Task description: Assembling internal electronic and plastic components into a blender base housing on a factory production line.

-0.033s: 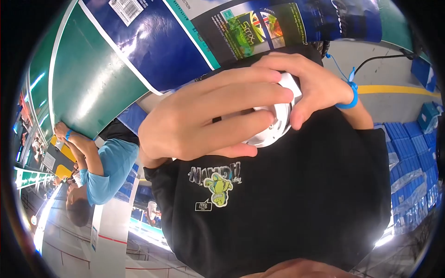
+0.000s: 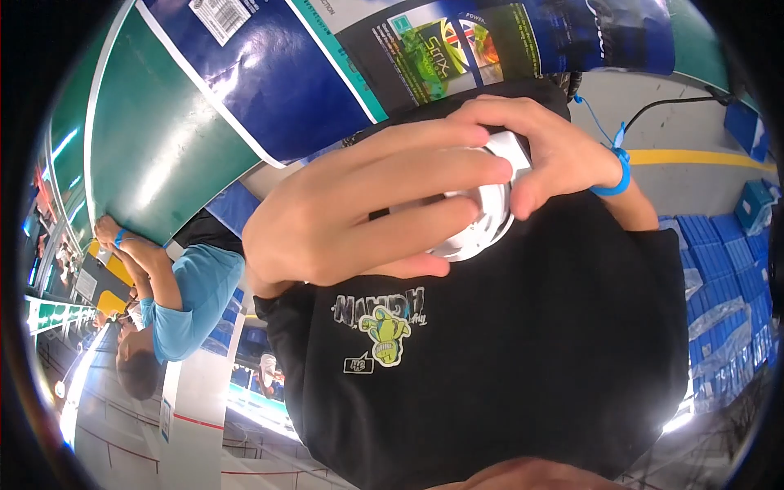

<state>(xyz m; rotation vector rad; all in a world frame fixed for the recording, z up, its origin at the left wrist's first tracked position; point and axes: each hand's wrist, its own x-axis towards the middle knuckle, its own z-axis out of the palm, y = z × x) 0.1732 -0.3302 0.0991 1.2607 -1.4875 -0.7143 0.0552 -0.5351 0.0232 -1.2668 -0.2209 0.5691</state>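
Close in front of my black shirt, my two hands hold a round white part [image 2: 492, 219] with a glossy, ring-like edge; its exact kind does not show. My left hand [image 2: 327, 212] lies across it from the left, fingers reaching over its top and thumb beneath. At its other side my right hand [image 2: 559, 155], with a blue band on the wrist, curls round the rim between thumb and fingers. Most of the part is hidden behind the left fingers.
Just beyond my hands is a printed blue and black carton sheet [image 2: 286, 82] on a green work surface [image 2: 163, 147]. A co-worker in a light blue shirt [image 2: 200, 286] is at the left. Blue stacked boxes [image 2: 723, 278] stand at the right, near a black cable [image 2: 674, 101].
The white part and the fingertips on it have shifted very slightly. Both hands keep their hold.
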